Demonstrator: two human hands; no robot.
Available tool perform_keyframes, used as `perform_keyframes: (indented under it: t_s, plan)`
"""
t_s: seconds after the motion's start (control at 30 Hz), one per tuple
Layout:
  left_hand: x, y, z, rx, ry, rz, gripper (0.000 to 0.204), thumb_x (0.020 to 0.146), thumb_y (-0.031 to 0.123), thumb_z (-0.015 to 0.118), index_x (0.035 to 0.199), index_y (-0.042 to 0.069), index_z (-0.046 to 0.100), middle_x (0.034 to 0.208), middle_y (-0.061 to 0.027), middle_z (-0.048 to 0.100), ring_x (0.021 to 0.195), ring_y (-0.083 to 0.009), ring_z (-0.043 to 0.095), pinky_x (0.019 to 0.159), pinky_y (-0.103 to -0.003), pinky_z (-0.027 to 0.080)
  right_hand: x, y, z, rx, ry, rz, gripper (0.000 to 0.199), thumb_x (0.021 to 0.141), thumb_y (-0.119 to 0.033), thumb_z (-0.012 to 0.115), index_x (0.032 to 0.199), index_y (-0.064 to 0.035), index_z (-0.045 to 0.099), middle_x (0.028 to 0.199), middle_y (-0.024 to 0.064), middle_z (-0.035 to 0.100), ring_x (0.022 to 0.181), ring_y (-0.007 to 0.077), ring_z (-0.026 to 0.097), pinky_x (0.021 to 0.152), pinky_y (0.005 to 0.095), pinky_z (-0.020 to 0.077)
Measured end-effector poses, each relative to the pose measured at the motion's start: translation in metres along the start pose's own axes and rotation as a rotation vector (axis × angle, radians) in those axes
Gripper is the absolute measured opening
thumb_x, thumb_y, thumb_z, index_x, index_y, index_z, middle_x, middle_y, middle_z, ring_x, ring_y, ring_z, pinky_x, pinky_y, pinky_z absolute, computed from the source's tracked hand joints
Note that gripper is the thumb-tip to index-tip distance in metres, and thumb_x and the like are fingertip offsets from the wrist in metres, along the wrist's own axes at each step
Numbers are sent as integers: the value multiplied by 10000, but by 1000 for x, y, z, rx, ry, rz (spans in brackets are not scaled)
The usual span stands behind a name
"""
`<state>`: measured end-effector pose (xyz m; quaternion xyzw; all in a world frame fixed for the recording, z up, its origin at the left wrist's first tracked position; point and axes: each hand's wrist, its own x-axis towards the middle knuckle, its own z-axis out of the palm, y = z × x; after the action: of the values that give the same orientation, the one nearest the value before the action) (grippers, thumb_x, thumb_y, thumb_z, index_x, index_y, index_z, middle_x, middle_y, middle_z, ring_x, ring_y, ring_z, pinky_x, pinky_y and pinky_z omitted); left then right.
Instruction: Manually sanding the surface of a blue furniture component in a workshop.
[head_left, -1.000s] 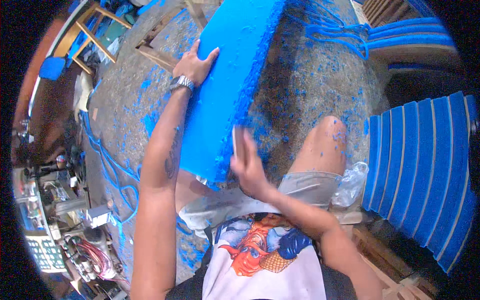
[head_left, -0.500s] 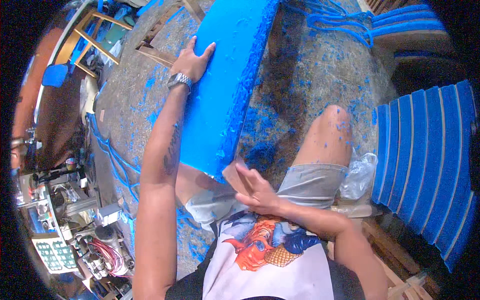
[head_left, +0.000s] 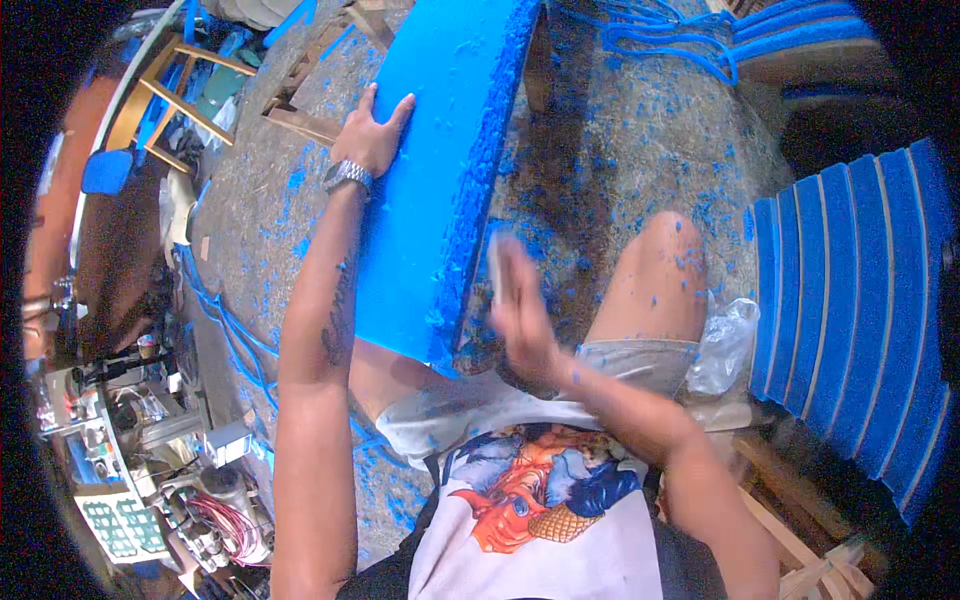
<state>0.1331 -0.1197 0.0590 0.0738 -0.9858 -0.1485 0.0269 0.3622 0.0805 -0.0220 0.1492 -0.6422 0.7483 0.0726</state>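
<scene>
we see the left arm stretched almost straight, its hand (head_left: 368, 142) open along the left edge of a blue foam slab (head_left: 435, 170), thumb splayed onto the top face. the right arm bends at the elbow, and its blurred hand (head_left: 530, 325) is closed on a flat, brownish block (head_left: 502, 270), just beside the ragged right edge. we find the slab running forward from the lap, between both hands.

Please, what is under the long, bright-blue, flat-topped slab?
At the near end of the long, bright-blue slab, the person's bare left thigh emerges. Whether it touches the slab, and what lies under the rest, cannot be seen: the slab covers it.
</scene>
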Motion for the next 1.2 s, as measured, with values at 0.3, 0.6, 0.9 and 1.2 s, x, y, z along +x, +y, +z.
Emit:
perform_keyframes:
  t_s: [0.3, 0.6, 0.9, 1.2]
  plan:
    - [-1, 4, -5, 6, 16, -10, 958, 802, 780, 449, 1500, 137, 314, 1401, -245, 475, 1293, -370, 475, 1054, -461, 399, -2, 8, 24, 163, 2, 299, 738, 909, -220, 576, 1511, -81, 173, 1408, 218, 423, 1234, 365, 485, 1037, 430, 382]
    - [-7, -1, -2, -12, 1, -10, 951, 807, 775, 445, 1502, 140, 309, 1402, -249, 470, 1280, -378, 488, 1053, -457, 403, 17, -6, 7, 74, 98, 301, 669, 950, -195, 554, 1489, -24, 197, 1456, 215, 374, 1306, 315, 418, 1081, 424, 340]
    - [-2, -3, 2, -27, 38, 24, 940, 813, 767, 443, 1495, 132, 319, 1364, -248, 506, 1248, -377, 519, 1033, -461, 422, -18, -10, 0, 57, -128, 130, 767, 879, -254, 654, 1475, -14, 235, 1396, 198, 427, 1285, 300, 445, 1102, 410, 315]
    - [-4, 1, -4, -13, 27, -1, 927, 817, 761, 440, 1492, 136, 330, 1361, -239, 513, 1247, -364, 523, 1033, -450, 426, -38, -10, 13, 80, -252, 206, 750, 861, -101, 632, 1497, -62, 236, 1475, 201, 360, 1380, 308, 344, 1130, 413, 270]
